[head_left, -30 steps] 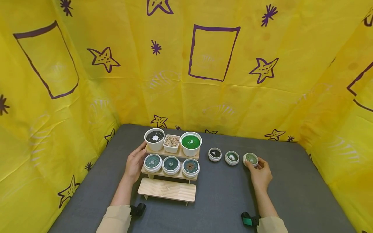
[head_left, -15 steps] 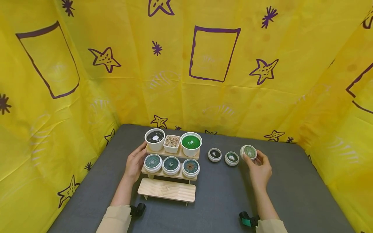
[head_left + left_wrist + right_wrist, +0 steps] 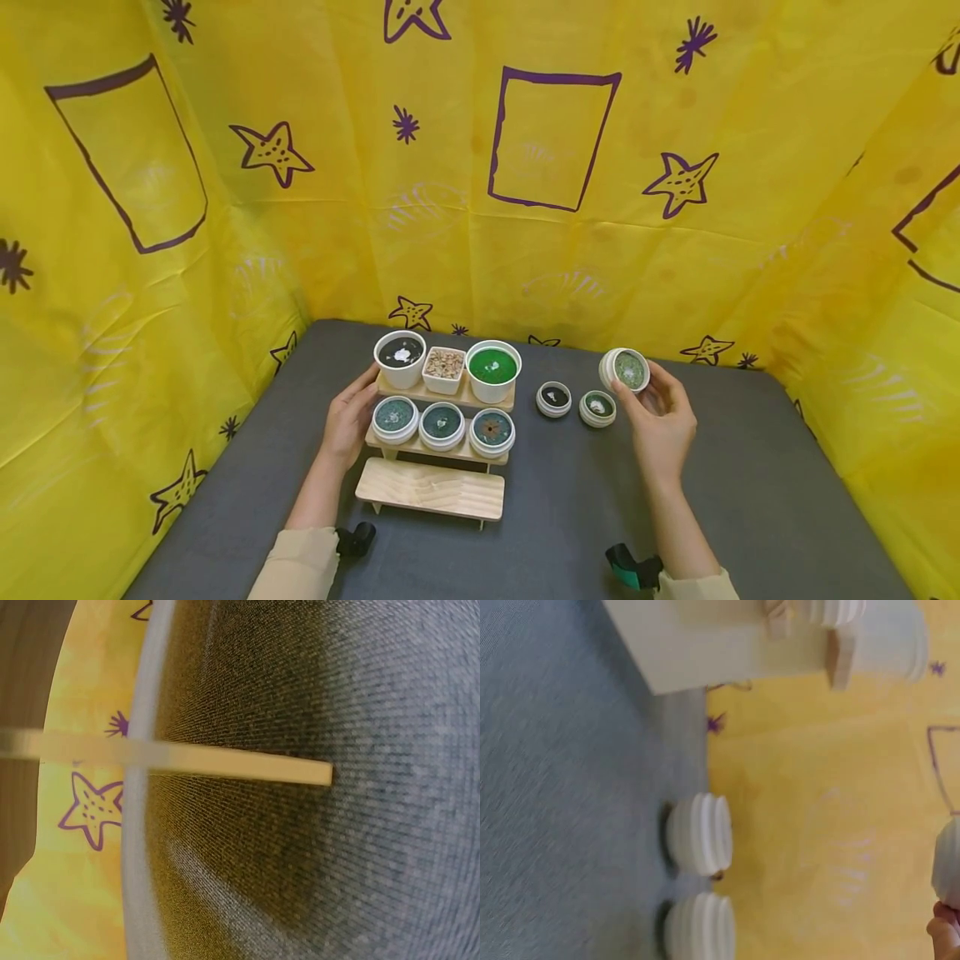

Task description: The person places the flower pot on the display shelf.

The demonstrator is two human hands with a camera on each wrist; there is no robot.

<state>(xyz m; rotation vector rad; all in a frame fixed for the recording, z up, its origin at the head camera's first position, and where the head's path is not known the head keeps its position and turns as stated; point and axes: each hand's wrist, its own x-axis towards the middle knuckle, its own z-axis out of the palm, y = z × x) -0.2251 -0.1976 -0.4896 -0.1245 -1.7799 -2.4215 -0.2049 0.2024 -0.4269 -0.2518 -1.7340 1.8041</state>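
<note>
My left hand (image 3: 348, 421) holds the left end of a three-step wooden stand (image 3: 431, 489). Part of that hand is hidden by the stand and its pots. In my right hand (image 3: 663, 417), a small white ribbed jar (image 3: 630, 369) with pale green filling is pinched between thumb and fingers. It is raised off the table, its face tilted toward me. Left of it on the table stand two like jars, one with dark filling (image 3: 553, 398) and one with green and white filling (image 3: 597, 408).
White tubs with black (image 3: 399, 353) and green (image 3: 492, 367) filling flank a square dish of brown bits (image 3: 444, 367) on the top step. Several teal-filled jars (image 3: 442, 423) line the middle step. A yellow cloth (image 3: 555, 267) hangs around the grey table (image 3: 555, 533).
My right hand has lifted the pale green jar off the table, moving it up and slightly left while tilting its face toward me. The left hand and stand have stayed in place.
</note>
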